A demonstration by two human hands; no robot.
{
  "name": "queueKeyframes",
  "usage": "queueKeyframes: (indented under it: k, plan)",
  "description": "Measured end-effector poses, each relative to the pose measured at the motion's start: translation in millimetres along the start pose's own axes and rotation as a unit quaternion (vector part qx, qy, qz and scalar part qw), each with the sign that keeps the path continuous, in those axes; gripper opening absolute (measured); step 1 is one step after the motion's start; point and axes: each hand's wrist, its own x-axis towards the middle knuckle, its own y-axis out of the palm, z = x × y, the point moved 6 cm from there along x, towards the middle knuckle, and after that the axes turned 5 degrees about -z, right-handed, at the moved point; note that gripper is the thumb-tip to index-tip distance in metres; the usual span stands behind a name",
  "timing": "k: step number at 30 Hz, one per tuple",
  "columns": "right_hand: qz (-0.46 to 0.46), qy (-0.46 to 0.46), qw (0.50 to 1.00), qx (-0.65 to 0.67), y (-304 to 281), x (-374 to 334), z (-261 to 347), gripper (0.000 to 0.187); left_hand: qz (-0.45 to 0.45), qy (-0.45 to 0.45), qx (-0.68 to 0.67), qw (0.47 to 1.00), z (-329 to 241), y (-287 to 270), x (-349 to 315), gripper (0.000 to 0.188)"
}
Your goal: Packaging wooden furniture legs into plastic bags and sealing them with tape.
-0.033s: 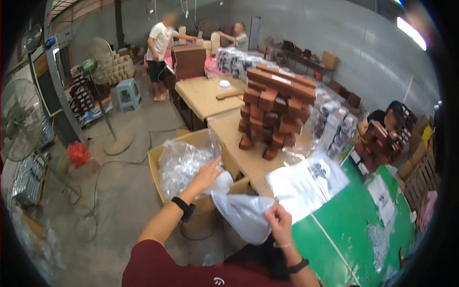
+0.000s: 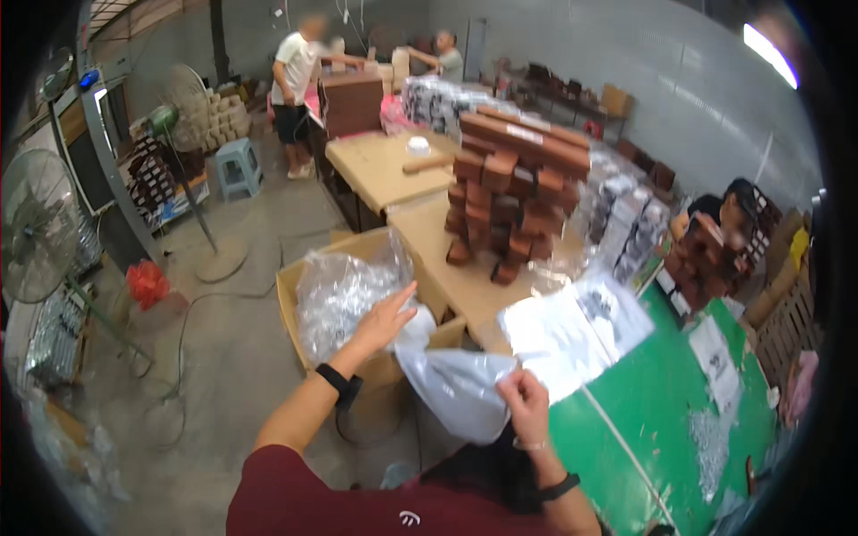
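A translucent white plastic bag [image 2: 460, 389] hangs in front of me, beside the open cardboard box [image 2: 290, 313]. My right hand [image 2: 525, 402] pinches the bag's upper right edge between thumb and fingers. Above the box, my left hand [image 2: 386, 323] has its fingers stretched out. Just right of its palm is a white rounded piece [image 2: 416, 329], where the bag's left end lies; whether they touch is unclear. Crumpled clear plastic bags [image 2: 349, 290] fill the box.
Reddish-brown wooden pieces [image 2: 509, 196] are stacked on the brown table [image 2: 420, 237]. White printed bags [image 2: 572, 335] lie on the green tabletop [image 2: 617, 438]. A person [image 2: 728, 214] works at right; two others stand far back. A floor fan [image 2: 40, 223] and blue stool [image 2: 239, 168] are left.
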Motion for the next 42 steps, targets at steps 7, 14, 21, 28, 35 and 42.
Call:
queueKeyframes:
  k: [7,14,21,28,35,42]
  plan:
    - [0.020,0.028,0.999,0.032,-9,-15,7,0.017,0.201,-0.098,0.058,0.973,16,11,-67,0.051]
    - [0.022,-0.079,0.996,-0.030,-22,-37,29,0.017,0.190,-0.158,0.087,0.965,31,12,-62,0.052]
    - [-0.023,-0.066,0.998,0.007,-39,-55,24,0.016,0.023,-0.076,0.008,0.997,40,4,-61,0.035]
    - [-0.102,-0.026,0.994,-0.002,-91,-77,26,0.013,-0.055,-0.048,0.053,0.996,50,4,-59,0.031]
    - [-0.097,-0.006,0.986,0.135,-84,-77,20,0.008,-0.007,-0.111,0.054,0.992,56,-6,-41,0.036]
    - [-0.304,-0.076,0.947,0.067,-158,-96,39,0.011,-0.144,-0.153,0.052,0.976,94,-24,-46,0.030]
